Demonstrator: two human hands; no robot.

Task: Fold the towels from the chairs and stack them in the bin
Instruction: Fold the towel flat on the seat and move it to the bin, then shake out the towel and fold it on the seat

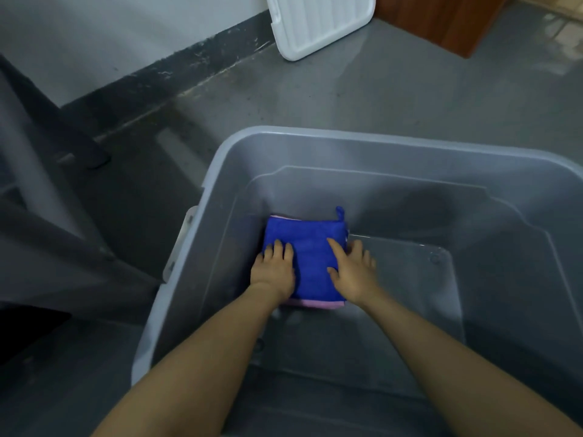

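Both hands are pressing down inside the bin (239,143), left hand (273,270) and right hand (353,269) flattening the folded blue towel (310,247), grip spread, atop a pink towel (310,305) at its left floor

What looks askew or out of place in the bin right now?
Little stands out. The blue towel lies folded on a pink towel in the bin, both hands flat on it. Its hanging loop sticks out, and the white lid leans against the wall.
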